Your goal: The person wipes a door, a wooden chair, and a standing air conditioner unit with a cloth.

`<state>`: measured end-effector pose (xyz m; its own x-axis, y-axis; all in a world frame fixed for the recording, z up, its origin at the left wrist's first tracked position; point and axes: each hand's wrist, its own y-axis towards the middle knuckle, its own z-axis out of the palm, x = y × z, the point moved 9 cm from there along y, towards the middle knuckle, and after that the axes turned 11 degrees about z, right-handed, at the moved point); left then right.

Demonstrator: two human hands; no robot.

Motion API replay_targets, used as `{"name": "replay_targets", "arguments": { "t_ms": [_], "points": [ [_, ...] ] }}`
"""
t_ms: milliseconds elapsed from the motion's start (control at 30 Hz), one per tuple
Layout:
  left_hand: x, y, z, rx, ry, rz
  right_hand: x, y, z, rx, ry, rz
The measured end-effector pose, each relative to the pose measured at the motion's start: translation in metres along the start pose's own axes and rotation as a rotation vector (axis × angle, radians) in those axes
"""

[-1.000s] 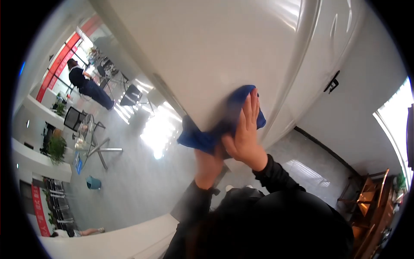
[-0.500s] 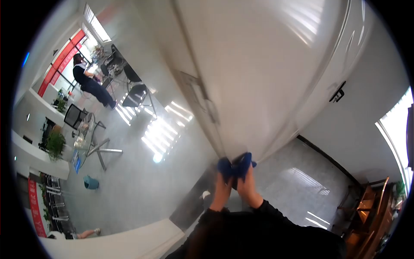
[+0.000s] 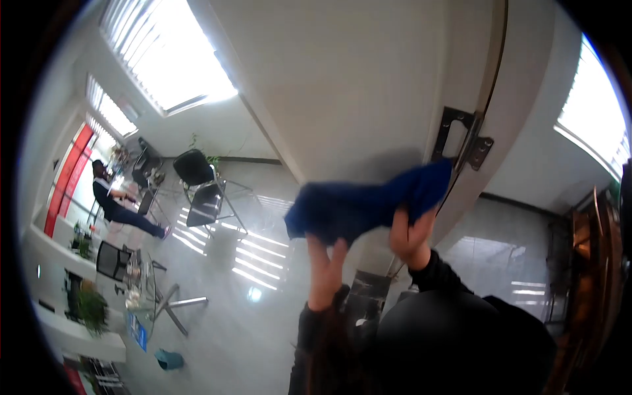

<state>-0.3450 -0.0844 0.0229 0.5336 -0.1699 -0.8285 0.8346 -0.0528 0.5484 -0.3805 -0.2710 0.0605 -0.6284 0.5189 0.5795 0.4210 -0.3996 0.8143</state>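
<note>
A blue cloth [image 3: 368,205] is stretched sideways against the lower part of a pale door [image 3: 349,92]. My left hand [image 3: 324,271] grips the cloth's left part from below, its fingertips partly hidden by the fabric. Farther right, my right hand [image 3: 413,238] has its fingers closed on the cloth near the door's hinge edge. A metal hinge [image 3: 482,153] sits just above and right of the cloth's right end. The two hands are apart, with cloth spanning between them.
At the left, a person [image 3: 118,204] stands near black chairs [image 3: 205,201]. A glass table, a teal bucket [image 3: 169,359] and a plant [image 3: 93,308] are lower left. Wooden furniture [image 3: 589,263] stands at the right. Bright windows [image 3: 172,56] show above.
The view has shifted, and the hinge has come into sight. The bunched cloth is now spread wide, my hands are farther apart, and both sit higher in view than half a second ago.
</note>
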Motion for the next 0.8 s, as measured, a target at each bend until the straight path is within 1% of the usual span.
{"name": "replay_targets", "arguments": {
  "t_ms": [33, 67, 133, 167, 200, 233, 267, 300, 333, 367, 433, 467, 500, 533, 600, 633, 667, 733, 767, 800],
  "points": [
    [-0.012, 0.023, 0.004, 0.040, -0.041, 0.018, 0.015, 0.020, 0.006, -0.079, -0.112, -0.070],
    [-0.018, 0.042, 0.007, 0.078, -0.083, 0.041, 0.021, 0.036, 0.014, -0.109, -0.176, -0.039],
    [0.003, 0.068, 0.005, 0.147, 0.258, 0.161, 0.040, 0.061, 0.033, -0.093, -0.460, -0.145],
    [0.021, 0.076, 0.008, 0.188, 0.380, 0.149, 0.033, 0.059, 0.037, -0.120, -0.464, -0.155],
    [0.037, 0.078, 0.016, 0.212, 0.726, 0.301, 0.020, 0.047, 0.048, -0.099, -0.627, -0.215],
    [0.044, 0.079, 0.026, 0.284, 0.833, 0.333, 0.004, 0.032, 0.059, -0.077, -0.789, -0.271],
    [0.066, 0.074, 0.030, 0.320, 0.969, 0.318, -0.013, 0.016, 0.064, -0.069, -0.836, -0.300],
    [0.080, 0.063, 0.030, 0.304, 0.982, 0.337, -0.027, -0.003, 0.067, -0.062, -0.882, -0.329],
    [0.093, 0.053, 0.026, 0.326, 0.943, 0.415, -0.039, -0.022, 0.071, -0.033, -0.909, -0.367],
    [0.107, 0.044, 0.018, 0.348, 0.902, 0.438, -0.051, -0.037, 0.077, -0.009, -0.938, -0.408],
    [0.107, 0.051, 0.002, 0.389, 0.778, 0.493, -0.071, -0.062, 0.089, 0.027, -0.976, -0.458],
    [0.116, 0.052, -0.007, 0.454, 0.803, 0.476, -0.080, -0.064, 0.088, -0.024, -0.958, -0.471],
    [0.117, 0.059, -0.019, 0.453, 0.808, 0.502, -0.081, -0.071, 0.093, -0.061, -0.937, -0.465],
    [0.108, 0.070, -0.025, 0.452, 0.802, 0.526, -0.081, -0.077, 0.103, -0.066, -0.928, -0.445],
    [0.082, 0.112, -0.022, 0.607, 0.803, 0.639, -0.087, -0.072, 0.105, -0.074, -1.032, -0.379],
    [0.066, 0.128, -0.019, 0.617, 0.782, 0.778, -0.084, -0.066, 0.109, -0.055, -1.070, -0.319],
    [0.058, 0.143, -0.014, 0.730, 0.835, 0.801, -0.077, -0.056, 0.114, -0.071, -1.093, -0.322],
    [0.040, 0.171, -0.024, 0.770, 0.632, 0.922, -0.049, -0.034, 0.118, -0.099, -0.961, -0.424],
    [0.033, 0.192, -0.025, 0.789, 0.508, 0.833, -0.040, -0.022, 0.120, -0.057, -0.973, -0.481],
    [0.023, 0.212, -0.024, 0.807, 0.378, 0.741, -0.026, -0.001, 0.119, -0.054, -1.008, -0.486]
  ]
}}
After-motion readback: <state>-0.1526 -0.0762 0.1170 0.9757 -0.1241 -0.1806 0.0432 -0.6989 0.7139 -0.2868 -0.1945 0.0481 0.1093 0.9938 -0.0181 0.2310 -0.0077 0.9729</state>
